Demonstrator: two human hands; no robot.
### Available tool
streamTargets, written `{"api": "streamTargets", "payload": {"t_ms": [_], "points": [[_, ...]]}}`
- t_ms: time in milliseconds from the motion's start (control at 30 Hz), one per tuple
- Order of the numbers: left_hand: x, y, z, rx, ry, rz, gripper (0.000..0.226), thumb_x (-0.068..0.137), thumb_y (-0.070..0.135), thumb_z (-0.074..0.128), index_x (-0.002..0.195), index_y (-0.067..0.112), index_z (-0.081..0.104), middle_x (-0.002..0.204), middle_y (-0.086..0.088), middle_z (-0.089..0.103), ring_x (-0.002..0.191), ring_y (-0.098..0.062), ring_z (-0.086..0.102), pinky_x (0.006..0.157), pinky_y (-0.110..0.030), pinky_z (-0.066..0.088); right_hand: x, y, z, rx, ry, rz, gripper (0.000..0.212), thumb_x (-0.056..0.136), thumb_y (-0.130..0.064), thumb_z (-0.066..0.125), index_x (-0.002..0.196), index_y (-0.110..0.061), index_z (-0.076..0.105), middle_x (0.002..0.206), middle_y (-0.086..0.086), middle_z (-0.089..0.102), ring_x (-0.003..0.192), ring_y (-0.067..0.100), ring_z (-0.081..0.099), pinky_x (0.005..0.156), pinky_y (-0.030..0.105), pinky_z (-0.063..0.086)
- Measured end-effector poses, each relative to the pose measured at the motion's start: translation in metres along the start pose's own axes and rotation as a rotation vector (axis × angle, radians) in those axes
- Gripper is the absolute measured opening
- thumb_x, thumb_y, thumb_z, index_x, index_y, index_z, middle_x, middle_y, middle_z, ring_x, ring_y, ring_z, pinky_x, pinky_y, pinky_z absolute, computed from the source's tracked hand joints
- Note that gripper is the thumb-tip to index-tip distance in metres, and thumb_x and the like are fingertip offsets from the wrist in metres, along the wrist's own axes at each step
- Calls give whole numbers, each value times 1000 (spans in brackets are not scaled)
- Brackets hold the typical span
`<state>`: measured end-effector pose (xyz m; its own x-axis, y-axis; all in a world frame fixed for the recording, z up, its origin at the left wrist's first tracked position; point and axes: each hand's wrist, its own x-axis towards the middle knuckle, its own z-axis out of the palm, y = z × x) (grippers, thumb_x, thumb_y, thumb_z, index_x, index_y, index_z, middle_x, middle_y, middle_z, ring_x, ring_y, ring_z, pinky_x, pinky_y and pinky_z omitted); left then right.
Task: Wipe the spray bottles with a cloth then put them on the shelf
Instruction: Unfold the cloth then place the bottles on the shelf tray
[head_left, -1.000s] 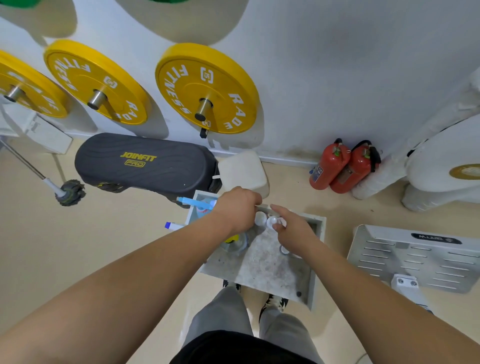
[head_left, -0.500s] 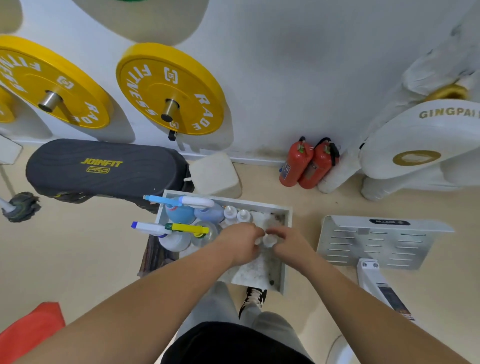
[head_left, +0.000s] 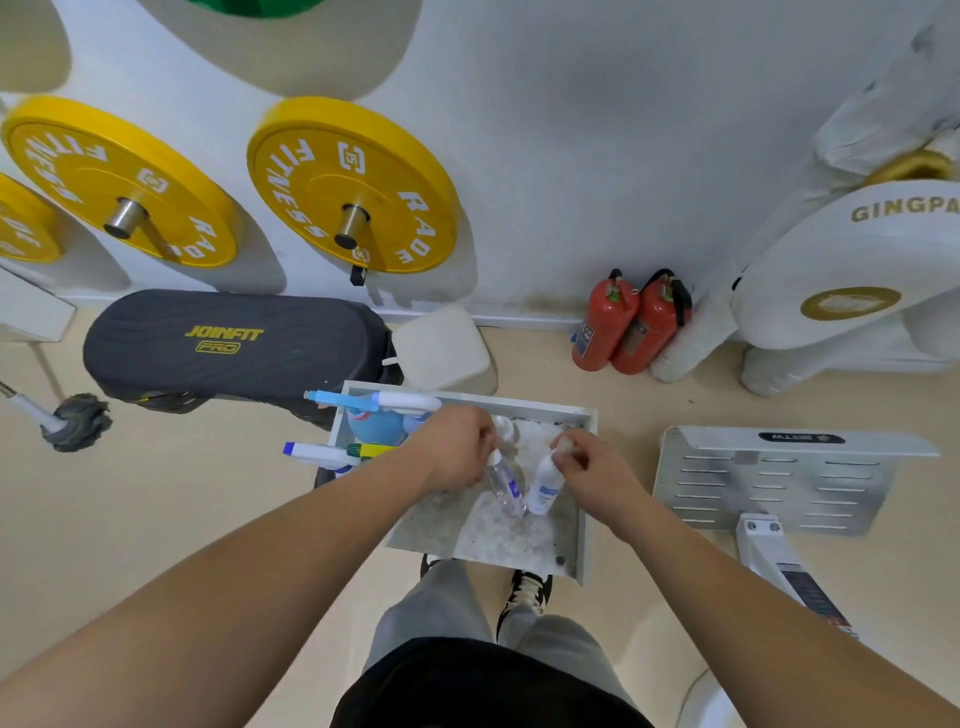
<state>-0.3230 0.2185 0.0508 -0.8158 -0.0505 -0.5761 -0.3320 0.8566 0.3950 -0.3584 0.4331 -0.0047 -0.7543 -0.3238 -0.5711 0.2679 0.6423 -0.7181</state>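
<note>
Spray bottles fill both hands: the left hand (head_left: 457, 448) grips a small clear plastic bottle (head_left: 505, 486) at its neck, and the right hand (head_left: 592, 467) pinches a small white plastic bottle (head_left: 545, 487) by its cap. Both lean over the shallow grey metal shelf tray (head_left: 498, 543). Larger blue trigger bottles (head_left: 371, 427) crowd its far left corner.

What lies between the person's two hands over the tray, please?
The head view shows a clear bottle held by the left hand and a white bottle held by the right hand, side by side.
</note>
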Motion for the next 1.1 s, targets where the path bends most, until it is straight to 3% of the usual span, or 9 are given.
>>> {"api": "streamTargets", "payload": {"t_ms": [167, 300, 400, 500, 600, 733, 833, 1000, 1100], "points": [[-6, -9, -17, 26, -25, 36, 23, 95, 3, 50, 91, 10, 71, 98, -6, 74, 88, -25, 65, 81, -32, 54, -3, -15, -1, 72, 3, 11, 15, 101, -14, 56, 104, -21, 69, 105, 8, 70, 92, 20, 62, 75, 27, 48], [-9, -14, -14, 153, -119, 56, 36, 101, 11, 54, 125, 30, 73, 124, 5, 69, 107, -22, 65, 96, -38, 56, -4, -26, 6, 54, -22, 11, 13, 100, -15, 57, 104, -20, 69, 106, 3, 70, 99, 21, 64, 76, 26, 48], [-6, -16, -11, 181, -144, 60, 37, 103, 17, 56, 131, 37, 70, 131, 4, 66, 116, -24, 63, 97, -36, 54, -4, -30, 17, 21, -31, -5, 13, 97, -14, 63, 107, -9, 70, 95, 12, 69, 86, 18, 59, 70, 20, 45], [-1, -17, -9, 219, -168, 48, 40, 103, 18, 58, 134, 40, 68, 136, 1, 63, 118, -24, 62, 97, -34, 53, -2, -29, 29, -12, -54, -9, 15, 96, -16, 66, 110, -13, 72, 94, 2, 68, 81, 10, 59, 66, 17, 43], [3, -11, -9, 323, -239, 56, 43, 97, 12, 63, 132, 38, 69, 133, -2, 63, 114, -26, 62, 91, -35, 54, 3, -27, 40, -28, -65, 0, 19, 97, -17, 67, 115, -18, 72, 97, 1, 70, 85, 14, 63, 70, 22, 47], [9, -5, -9, 410, -269, 68, 38, 96, 9, 64, 129, 26, 72, 126, -4, 64, 111, -27, 63, 92, -38, 56, 8, -25, 50, -80, -43, -19, 18, 96, -17, 67, 113, -17, 75, 100, 6, 74, 96, 25, 68, 89, 39, 54], [12, -3, -7, 442, -286, 66, 41, 97, 8, 65, 134, 23, 69, 131, -4, 65, 118, -27, 63, 95, -38, 54, 9, -26, 55, -90, -40, -42, 14, 96, -14, 66, 105, -15, 76, 92, 7, 72, 87, 26, 66, 81, 37, 52], [18, -7, -2, 506, -334, 74, 30, 104, 21, 61, 133, 24, 69, 130, -4, 67, 117, -27, 64, 91, -36, 51, 6, -28, 60, -103, -20, -43, 17, 97, -10, 64, 108, -13, 76, 95, 12, 72, 83, 26, 63, 66, 28, 44], [22, -9, 2, 540, -350, 76, 29, 104, 26, 61, 131, 25, 70, 128, -4, 68, 117, -30, 64, 98, -44, 55, 3, -28, 62, -83, -14, -28, 22, 99, -9, 62, 114, -16, 76, 103, 10, 73, 87, 23, 63, 70, 29, 44]]}}
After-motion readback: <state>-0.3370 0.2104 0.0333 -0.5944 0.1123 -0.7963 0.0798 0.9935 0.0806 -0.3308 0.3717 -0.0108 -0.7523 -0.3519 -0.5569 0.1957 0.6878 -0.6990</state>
